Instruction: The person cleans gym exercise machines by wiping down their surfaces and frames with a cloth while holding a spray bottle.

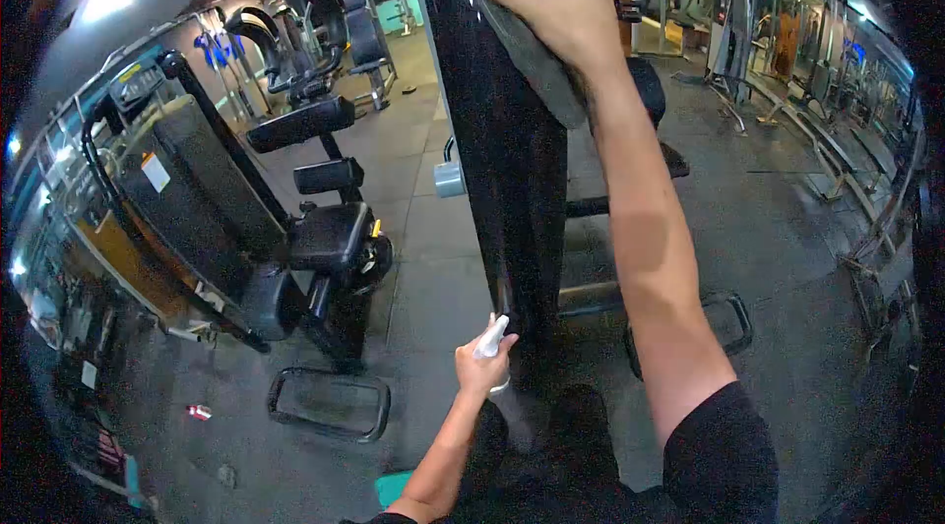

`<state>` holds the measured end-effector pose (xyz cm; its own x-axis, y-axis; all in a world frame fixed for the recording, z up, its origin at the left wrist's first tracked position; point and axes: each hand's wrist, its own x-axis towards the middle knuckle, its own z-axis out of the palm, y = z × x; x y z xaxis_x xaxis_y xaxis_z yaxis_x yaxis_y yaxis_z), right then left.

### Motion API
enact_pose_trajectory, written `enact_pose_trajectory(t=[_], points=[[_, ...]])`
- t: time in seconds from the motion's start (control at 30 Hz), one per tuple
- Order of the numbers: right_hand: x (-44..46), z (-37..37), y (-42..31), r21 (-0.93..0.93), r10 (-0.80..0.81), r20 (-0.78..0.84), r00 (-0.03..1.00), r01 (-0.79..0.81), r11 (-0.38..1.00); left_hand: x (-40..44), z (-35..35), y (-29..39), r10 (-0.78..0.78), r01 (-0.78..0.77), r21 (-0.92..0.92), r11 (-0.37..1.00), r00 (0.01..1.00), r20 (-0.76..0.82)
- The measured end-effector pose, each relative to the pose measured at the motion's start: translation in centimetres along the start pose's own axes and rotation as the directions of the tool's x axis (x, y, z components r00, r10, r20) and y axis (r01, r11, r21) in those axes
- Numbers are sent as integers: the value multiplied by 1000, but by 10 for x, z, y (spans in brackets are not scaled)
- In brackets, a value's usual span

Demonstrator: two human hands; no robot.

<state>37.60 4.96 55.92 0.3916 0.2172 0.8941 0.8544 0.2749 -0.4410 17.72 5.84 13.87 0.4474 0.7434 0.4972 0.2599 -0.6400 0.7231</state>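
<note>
A tall black machine column [517, 199] rises directly in front of me. My right hand [566, 17] is raised high against its upper part, pressing a dark grey cloth [541, 76] to the surface. The thumb sticks out to the left, the other fingers are mostly hidden behind the hand and cloth, and one end of the cloth hangs down. Low down near the column's base, my left hand [477, 369] is closed around a spray bottle with a white spray head [490, 337]. The bottle's body is blurred and partly hidden below the hand.
On the left stands a gym machine with a black padded seat [330, 234]. Black floor-level frames [330, 404] lie either side of the column. A small red-and-white object [199, 413] is on the floor. Metal racks [837, 150] line the right; a teal object [394, 488] is near my left forearm.
</note>
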Motion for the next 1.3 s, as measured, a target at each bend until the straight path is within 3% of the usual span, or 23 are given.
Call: enact_pose_trajectory(t=[0.1, 0.17, 0.2, 0.23, 0.27, 0.33, 0.37, 0.43, 0.47, 0.53, 0.57, 0.6, 0.63, 0.67, 0.73, 0.83, 0.93, 1.0, 1.07, 1.13, 1.17, 1.27, 1.3], points=[[-11, 2, 16, 467, 145, 164, 976, -207, 860, -19, -30, 1, -103, 98, 44, 994, 989, 103], [-85, 4, 65, 528, 494, 245, 834, -542, 654, -35, -59, 18, -213, 212, 24, 977, 969, 122], [-123, -7, 64, 403, 506, 289, 813, -582, 706, -42, -77, 33, -252, 255, -19, 967, 963, 98], [-186, -10, 103, 283, 581, 432, 690, -715, 639, -50, -95, 43, -264, 266, -20, 964, 960, 90], [-244, -10, 116, -78, 479, 303, 824, -479, 874, -58, -114, 52, -303, 297, 60, 953, 943, 140], [-291, -26, 101, -53, 630, 451, 632, -686, 726, -66, -148, 85, -435, 409, 155, 899, 871, 227], [-292, -29, 97, -70, 644, 470, 603, -702, 709, -71, -168, 104, -517, 486, 178, 856, 814, 265], [-265, -18, 92, -360, 521, 426, 740, -390, 847, -74, -195, 128, -488, 481, 91, 872, 844, 222], [-216, -20, 67, -407, 505, 483, 715, -327, 853, -72, -211, 143, -493, 480, 116, 870, 836, 242], [-162, -17, 70, -217, 138, 488, 862, -33, 976, -71, -233, 161, -499, 484, 124, 866, 830, 248], [-117, -16, 40, 95, 373, 390, 842, -440, 893, -69, -241, 169, -488, 467, 144, 873, 840, 238], [-69, -13, 13, 407, 600, 372, 709, -705, 581, -62, -245, 180, -506, 496, 99, 862, 837, 208], [-37, -11, 27, 126, 417, 333, 845, -479, 869, -55, -251, 192, -528, 528, 52, 848, 831, 177], [-15, -12, 40, -162, 193, 372, 908, -141, 977, -43, -258, 204, -525, 518, 86, 851, 834, 169], [73, -14, -55, 72, 334, 238, 912, -359, 930, -16, -267, 221, -490, 480, 100, 871, 861, 134], [129, -11, -32, 98, 252, 442, 861, -326, 940, 10, -272, 238, -385, 374, 126, 919, 919, 79], [162, -9, -54, 99, 153, 299, 942, -191, 977, 22, -262, 237, -281, 280, 96, 955, 960, -5], [153, -2, -63, 92, 265, 143, 954, -279, 956, 32, -257, 228, -234, 234, 130, 964, 972, -12], [108, -6, -56, 69, 459, 164, 873, -475, 877, 35, -252, 218, -303, 302, 40, 952, 953, 15], [29, 3, -17, -124, 234, -150, 961, -253, 960, 41, -249, 199, -387, 390, -70, 918, 920, 62], [-6, -8, -5, -532, 3, 140, 990, 72, 844, 53, -255, 202, -405, 412, -109, 905, 911, 81], [-78, -4, 27, -504, 116, 132, 984, -34, 863, 71, -251, 154, -372, 383, -165, 909, 923, 96], [-68, 5, 9, -380, 264, -78, 961, -273, 884, 86, -255, 145, -353, 369, -175, 913, 929, 114]])
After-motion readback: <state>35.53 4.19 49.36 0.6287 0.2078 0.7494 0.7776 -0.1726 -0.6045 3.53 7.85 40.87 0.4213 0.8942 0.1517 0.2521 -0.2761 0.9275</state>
